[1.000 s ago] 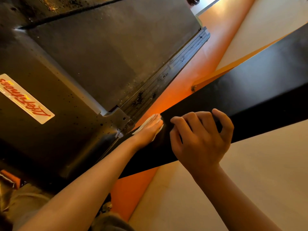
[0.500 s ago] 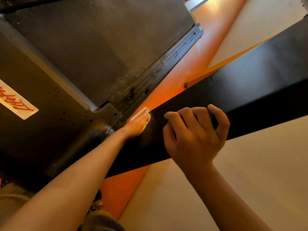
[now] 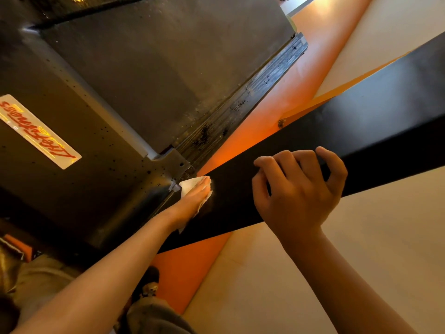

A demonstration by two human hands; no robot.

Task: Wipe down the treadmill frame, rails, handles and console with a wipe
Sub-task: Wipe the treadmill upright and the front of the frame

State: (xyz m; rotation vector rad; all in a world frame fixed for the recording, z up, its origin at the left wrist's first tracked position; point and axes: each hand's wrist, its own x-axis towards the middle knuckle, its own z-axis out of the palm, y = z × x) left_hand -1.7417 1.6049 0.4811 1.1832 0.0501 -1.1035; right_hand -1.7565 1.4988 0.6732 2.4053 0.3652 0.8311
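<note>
Where the white crumpled paper wipe [image 3: 190,185] is lying: I am seeing it pinned flat under the fingers of the left hand [image 3: 195,201], with corners peeking out past the fingertips and beside the wrist.
Left fingers: lying straight and together, pressing the wipe onto the lower end of the black flat metal treadmill upright [image 3: 366,131]; they are clutching nothing.
Right hand [image 3: 297,196]: I am watching its fingers curling over the upright's upper edge and gripping it, near the left fingertips and further up the beam.
Grey ribbed side rail [image 3: 261,92]: running away just beyond the left fingertips, showing dark specks.
Dark treadmill belt [image 3: 168,68]: lying past the rail, further from both hands.
Orange floor strip [image 3: 303,68]: showing between rail and upright, beyond the right knuckles.
</note>
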